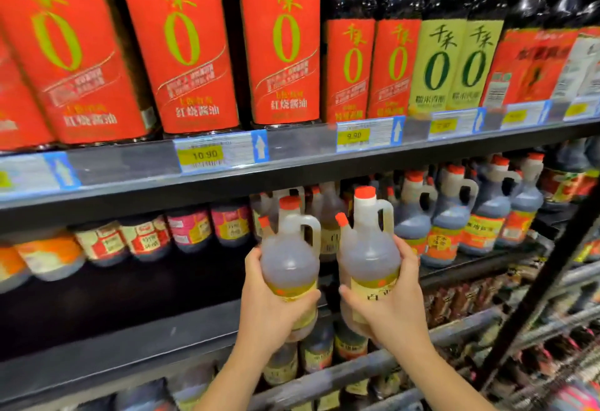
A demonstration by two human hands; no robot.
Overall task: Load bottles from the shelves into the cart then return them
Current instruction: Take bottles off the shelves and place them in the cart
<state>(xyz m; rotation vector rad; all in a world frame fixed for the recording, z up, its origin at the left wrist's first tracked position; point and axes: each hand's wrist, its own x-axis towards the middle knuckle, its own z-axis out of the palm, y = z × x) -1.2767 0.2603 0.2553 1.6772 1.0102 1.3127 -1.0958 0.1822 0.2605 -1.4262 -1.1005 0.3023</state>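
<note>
A person's left hand (271,305) wraps the lower body of a pale jug (290,264), fingers (305,297) curled across its yellow label, while the right hand (394,297) clasps a matching jug (368,258) the same way, thumb (349,295) pressed over the label. Both orange-capped jugs stand upright, close beside each other in front of the middle shelf (130,342), held low on the body seemingly to carry their weight. No cart is visible; whether they are leaving or returning cannot be told.
</note>
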